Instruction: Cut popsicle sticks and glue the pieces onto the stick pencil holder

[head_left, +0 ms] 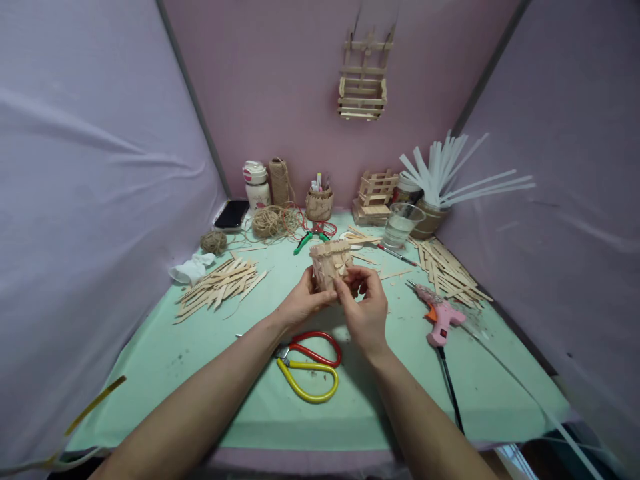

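Note:
Between my two hands is a small round wooden cup (330,261), its side covered in overlapping pale wood pieces and its rim edged with a band. My left hand (306,299) grips it from the left and below, fingers curled behind it. On the other side my right hand (366,303) pinches the lower right of the cup with thumb and fingers. The cup is held a little above the table, and its underside is hidden by my hands. Just below my wrists lie scissors (313,367) with one red and one yellow handle loop, their blades partly covered by my left forearm.
Wood sticks lie in piles at left (220,287) and right (447,273). A pink glue gun (443,317) with a black cord rests at right. Behind stand a water cup (400,230), green-handled pliers (305,241), a twine ball (270,221), a bottle (257,190) and a pen holder (319,204).

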The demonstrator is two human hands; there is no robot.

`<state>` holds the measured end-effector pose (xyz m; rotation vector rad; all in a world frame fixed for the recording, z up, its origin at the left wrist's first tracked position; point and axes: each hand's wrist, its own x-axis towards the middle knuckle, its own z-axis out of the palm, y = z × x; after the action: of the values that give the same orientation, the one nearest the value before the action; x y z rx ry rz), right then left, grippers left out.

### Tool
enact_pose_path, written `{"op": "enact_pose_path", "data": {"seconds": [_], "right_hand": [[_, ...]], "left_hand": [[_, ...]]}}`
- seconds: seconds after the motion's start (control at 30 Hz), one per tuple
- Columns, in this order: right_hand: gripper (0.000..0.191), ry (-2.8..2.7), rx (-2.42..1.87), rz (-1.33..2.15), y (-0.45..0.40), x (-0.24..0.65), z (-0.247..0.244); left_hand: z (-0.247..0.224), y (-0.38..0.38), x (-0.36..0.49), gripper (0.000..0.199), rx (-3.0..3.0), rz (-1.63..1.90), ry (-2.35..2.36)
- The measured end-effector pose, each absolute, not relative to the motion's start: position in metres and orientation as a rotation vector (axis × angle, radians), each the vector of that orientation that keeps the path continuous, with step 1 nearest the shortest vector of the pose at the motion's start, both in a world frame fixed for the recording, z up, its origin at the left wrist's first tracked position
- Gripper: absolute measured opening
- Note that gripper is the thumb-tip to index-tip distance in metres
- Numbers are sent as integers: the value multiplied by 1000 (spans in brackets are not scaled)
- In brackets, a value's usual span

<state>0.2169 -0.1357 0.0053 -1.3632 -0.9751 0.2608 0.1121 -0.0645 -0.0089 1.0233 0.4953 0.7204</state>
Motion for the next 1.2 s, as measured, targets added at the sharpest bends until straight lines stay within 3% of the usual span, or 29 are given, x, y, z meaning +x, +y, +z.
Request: {"op": "enact_pose_path", "data": {"seconds": [0.07,0.17,0.23,0.33,0.53,0.93,1.2], "right_hand": [[26,-957,-1405,205,-135,218,4],[53,-872,-1466,226,-133,220,2],[70,-788,-1456,373,-130,222,-1],[79,-666,-1361,648,-127,221,-4],[76,-561,-1240,782,-125,212,-3],[73,-629,-1240,813,-124,214,-10],[61,-636,-1225,839,-129,217,-5]], "left_hand": [[-8,-65,112,68,1012,724,463],[-4,-65,111,71,990,711,420],[-3,-65,111,73,978,693,387],[-3,-65,111,66,964,693,335],[-5,-69,114,51,855,736,436],[-2,-69,118,46,744,786,501],[-4,-62,115,41,708,797,520]]}}
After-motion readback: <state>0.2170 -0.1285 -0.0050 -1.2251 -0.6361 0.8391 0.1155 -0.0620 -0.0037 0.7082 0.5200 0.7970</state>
